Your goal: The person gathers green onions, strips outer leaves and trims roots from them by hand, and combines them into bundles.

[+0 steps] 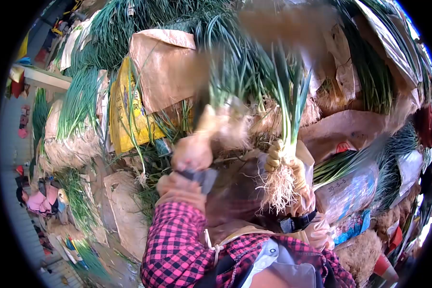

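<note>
Right in front of the wearer in the head view, a bunch of spring onions (pixel 287 122) stands upright, leaf tops up and pale roots (pixel 278 189) hanging loose. The right hand (pixel 298 169), yellowish as if gloved, is clamped on it low down, just above the roots. Its curled fingers (pixel 273 156) press against one side of the white stems while the rest of the hand comes round the other, so the stalks sit squeezed between. The leaves rise well clear of that grip, and the roots spill out beneath the fingers.

Over on the other side, the left hand (pixel 193 151) is smeared by motion, reaching up near a second clump of roots (pixel 231 124). I can't tell whether its fingers are apart or together, nor whether they touch those roots. Something dark grey (pixel 197 176) crosses the left wrist, above a pink-and-black checked sleeve (pixel 177 237).

There's green produce all around: a big tied bundle (pixel 79 105) lies off to the left, beyond a yellow printed sack (pixel 122 113) and a tan sack (pixel 161 72). At the right, near the right hand, sits a clear-wrapped sack (pixel 348 192) marked "30-5-5". Far left, there's another person (pixel 39 199) in pink.
</note>
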Motion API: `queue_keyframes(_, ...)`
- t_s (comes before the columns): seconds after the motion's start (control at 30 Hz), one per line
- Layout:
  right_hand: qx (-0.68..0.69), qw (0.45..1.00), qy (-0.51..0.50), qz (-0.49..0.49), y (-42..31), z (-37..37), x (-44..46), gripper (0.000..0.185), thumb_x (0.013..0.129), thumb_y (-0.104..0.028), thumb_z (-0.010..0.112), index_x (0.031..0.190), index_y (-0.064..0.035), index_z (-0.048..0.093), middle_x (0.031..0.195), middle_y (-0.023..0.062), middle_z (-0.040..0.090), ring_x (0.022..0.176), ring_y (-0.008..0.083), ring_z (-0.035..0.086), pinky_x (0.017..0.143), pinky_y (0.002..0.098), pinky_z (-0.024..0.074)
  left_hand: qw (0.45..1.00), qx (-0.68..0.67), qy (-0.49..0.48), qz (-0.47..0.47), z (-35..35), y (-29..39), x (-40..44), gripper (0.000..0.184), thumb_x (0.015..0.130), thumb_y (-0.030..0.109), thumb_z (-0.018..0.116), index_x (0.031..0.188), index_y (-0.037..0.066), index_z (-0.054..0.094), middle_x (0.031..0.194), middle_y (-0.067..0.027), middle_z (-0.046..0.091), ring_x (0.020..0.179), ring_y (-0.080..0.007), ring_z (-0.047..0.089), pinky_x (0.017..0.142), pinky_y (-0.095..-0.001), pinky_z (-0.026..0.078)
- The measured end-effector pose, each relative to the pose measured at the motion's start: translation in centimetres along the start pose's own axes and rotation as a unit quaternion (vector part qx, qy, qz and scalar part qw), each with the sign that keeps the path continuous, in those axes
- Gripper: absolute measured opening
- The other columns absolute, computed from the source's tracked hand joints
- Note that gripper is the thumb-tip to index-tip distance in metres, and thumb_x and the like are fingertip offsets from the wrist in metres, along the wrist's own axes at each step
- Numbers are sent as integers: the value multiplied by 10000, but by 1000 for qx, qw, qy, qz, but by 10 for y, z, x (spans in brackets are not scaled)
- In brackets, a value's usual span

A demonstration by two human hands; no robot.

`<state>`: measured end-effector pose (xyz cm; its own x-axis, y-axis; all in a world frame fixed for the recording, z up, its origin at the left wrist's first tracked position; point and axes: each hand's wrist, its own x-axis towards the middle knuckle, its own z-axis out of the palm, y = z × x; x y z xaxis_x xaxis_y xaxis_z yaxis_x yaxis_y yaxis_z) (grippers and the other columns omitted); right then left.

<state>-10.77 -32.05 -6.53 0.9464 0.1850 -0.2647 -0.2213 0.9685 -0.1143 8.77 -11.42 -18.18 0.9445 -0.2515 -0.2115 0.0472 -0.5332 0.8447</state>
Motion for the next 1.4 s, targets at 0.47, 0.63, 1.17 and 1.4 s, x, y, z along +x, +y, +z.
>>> queue_keyframes(0.47,-62,985,63,149,92,-17,51,279,806,-81,539,1065,23,524,993,152,598,825,218,591,745,334,496,814,-577,-37,-61,-110,-33,-129,311,875,207,546,1082,-25,524,927,-94,578,843,-151,557,708,-254,481)
queue_keyframes(0.63,-178,956,171,159,121,-56,61,191,780,-17,593,959,49,582,819,118,616,707,223,619,638,331,532,912,-399,-5,-94,-18,-29,-145,346,876,243,543,1105,-14,518,1064,-103,560,908,-157,532,779,-283,461)
queue_keyframes(1.17,-167,968,136,126,126,-79,61,211,792,-32,558,993,28,551,824,116,597,708,222,599,613,331,515,936,-332,43,-106,-38,-22,-168,355,809,247,654,1075,23,583,997,-74,620,888,-155,563,782,-289,450)
queue_keyframes(1.4,-152,975,127,96,123,-93,59,235,777,25,540,1009,58,551,870,109,603,730,213,591,666,328,497,992,-65,63,-93,-8,-20,-124,186,807,182,649,900,22,629,752,-32,642,640,-81,561,578,-231,446)
